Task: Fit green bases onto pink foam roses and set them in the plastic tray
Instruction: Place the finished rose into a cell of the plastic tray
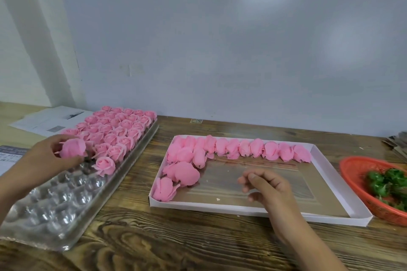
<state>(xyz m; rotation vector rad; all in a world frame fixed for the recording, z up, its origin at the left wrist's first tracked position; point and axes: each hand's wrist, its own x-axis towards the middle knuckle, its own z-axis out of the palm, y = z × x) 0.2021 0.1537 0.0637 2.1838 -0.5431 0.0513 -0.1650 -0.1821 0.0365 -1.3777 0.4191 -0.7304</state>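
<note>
Over the plastic tray [55, 200], left hand [41, 156] grips a pink rose [72, 148].

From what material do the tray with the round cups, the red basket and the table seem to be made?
Tray: clear, glossy moulded plastic; the cups glint and the table shows through.
Red basket: probably plastic, with an open mesh wall and a smooth rim.
Table: wood or a wood-look surface, matt brown, with strong dark grain lines; which of the two, the picture does not tell.
</note>
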